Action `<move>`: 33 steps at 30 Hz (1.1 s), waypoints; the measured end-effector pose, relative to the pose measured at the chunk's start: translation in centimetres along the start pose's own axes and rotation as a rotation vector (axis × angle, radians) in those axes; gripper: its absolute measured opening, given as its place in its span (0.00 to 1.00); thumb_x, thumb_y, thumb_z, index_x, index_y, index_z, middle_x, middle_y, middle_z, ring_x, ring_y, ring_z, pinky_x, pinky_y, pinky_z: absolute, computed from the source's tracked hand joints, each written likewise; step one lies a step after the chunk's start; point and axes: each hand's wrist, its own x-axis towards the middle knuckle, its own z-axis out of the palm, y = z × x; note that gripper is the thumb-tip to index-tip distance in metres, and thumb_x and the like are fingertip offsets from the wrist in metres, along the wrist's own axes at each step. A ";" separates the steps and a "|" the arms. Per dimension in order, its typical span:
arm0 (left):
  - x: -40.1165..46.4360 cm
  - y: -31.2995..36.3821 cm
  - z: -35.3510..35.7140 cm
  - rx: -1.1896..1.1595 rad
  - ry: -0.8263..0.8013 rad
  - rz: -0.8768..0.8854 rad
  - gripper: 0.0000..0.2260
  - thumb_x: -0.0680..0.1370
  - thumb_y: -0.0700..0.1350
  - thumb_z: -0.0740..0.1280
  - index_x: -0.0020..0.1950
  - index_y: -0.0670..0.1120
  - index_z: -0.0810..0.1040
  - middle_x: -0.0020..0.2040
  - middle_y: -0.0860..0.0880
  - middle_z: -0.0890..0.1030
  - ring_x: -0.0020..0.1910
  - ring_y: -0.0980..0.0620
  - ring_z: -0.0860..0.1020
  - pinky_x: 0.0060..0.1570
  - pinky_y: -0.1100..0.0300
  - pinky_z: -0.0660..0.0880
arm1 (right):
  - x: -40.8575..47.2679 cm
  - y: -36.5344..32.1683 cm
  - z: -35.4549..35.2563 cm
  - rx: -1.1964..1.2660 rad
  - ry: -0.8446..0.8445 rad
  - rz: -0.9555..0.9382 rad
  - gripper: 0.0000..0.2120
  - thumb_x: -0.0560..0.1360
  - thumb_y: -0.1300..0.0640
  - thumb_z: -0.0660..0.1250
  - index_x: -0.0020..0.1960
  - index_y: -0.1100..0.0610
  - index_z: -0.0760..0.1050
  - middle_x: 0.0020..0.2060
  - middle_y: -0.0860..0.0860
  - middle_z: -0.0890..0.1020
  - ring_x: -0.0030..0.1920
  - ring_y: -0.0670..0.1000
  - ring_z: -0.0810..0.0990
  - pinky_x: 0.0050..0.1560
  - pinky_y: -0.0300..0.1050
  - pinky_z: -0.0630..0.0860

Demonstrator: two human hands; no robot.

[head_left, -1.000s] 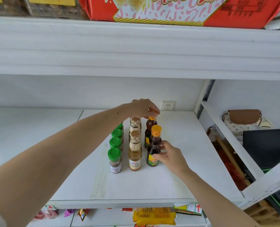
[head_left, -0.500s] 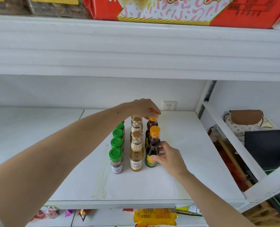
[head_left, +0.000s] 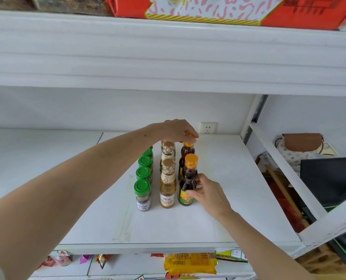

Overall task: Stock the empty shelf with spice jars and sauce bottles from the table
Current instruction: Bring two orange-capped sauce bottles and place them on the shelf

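Note:
Three rows stand on the white shelf (head_left: 239,199). Several green-capped spice jars (head_left: 142,196) form the left row. Pale oil bottles with brown caps (head_left: 167,186) make the middle row. Two dark sauce bottles with orange caps form the right row. My right hand (head_left: 207,194) pinches the body of the front dark bottle (head_left: 188,178) from the right. My left hand (head_left: 178,130) reaches over the rows and grips the orange cap of the rear dark bottle (head_left: 186,152). Both bottles stand upright on the shelf.
A wall socket (head_left: 208,127) sits on the back wall behind the bottles. A red box (head_left: 218,9) lies on the upper shelf. Snack packets (head_left: 189,263) fill the shelf below. To the right, a brown bag (head_left: 298,147) and a dark panel (head_left: 329,178) sit behind a white frame.
The front dark bottle has been pushed slightly back, closer to the rear one, with my right hand still on it. My left hand stays on the rear bottle's cap.

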 end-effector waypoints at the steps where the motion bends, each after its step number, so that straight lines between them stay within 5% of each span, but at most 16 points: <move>1: -0.1 0.0 0.0 -0.001 -0.003 -0.002 0.16 0.79 0.54 0.64 0.66 0.55 0.76 0.64 0.55 0.78 0.61 0.54 0.75 0.65 0.48 0.70 | 0.0 0.0 -0.1 0.000 -0.003 0.000 0.24 0.73 0.45 0.71 0.64 0.53 0.70 0.57 0.50 0.82 0.51 0.50 0.83 0.53 0.45 0.79; 10: -0.6 0.5 0.0 0.035 0.005 -0.014 0.17 0.79 0.55 0.63 0.67 0.53 0.75 0.60 0.54 0.79 0.54 0.56 0.76 0.63 0.50 0.70 | -0.1 0.3 -0.4 -0.023 -0.025 0.018 0.24 0.74 0.46 0.71 0.64 0.54 0.70 0.57 0.51 0.82 0.52 0.52 0.83 0.56 0.46 0.79; 15: -0.3 0.4 0.0 -0.040 0.011 0.004 0.13 0.78 0.51 0.67 0.61 0.49 0.79 0.54 0.52 0.82 0.44 0.55 0.83 0.48 0.59 0.77 | -0.2 0.2 -0.3 -0.024 -0.014 0.014 0.24 0.73 0.45 0.71 0.64 0.54 0.70 0.57 0.51 0.82 0.52 0.51 0.83 0.55 0.46 0.79; 26: -0.1 0.1 0.3 -0.163 -0.005 -0.010 0.14 0.77 0.51 0.69 0.61 0.50 0.80 0.53 0.53 0.82 0.48 0.54 0.83 0.56 0.53 0.79 | -0.1 0.4 -0.2 -0.030 -0.010 0.004 0.24 0.74 0.44 0.70 0.63 0.53 0.68 0.58 0.50 0.81 0.53 0.51 0.82 0.56 0.46 0.79; 33: -1.3 1.0 -0.2 0.005 -0.006 -0.028 0.17 0.79 0.55 0.64 0.67 0.54 0.75 0.61 0.54 0.79 0.60 0.53 0.75 0.67 0.50 0.67 | -0.3 0.5 -0.4 -0.027 -0.021 -0.003 0.26 0.73 0.42 0.70 0.65 0.52 0.68 0.59 0.48 0.80 0.55 0.51 0.81 0.57 0.46 0.78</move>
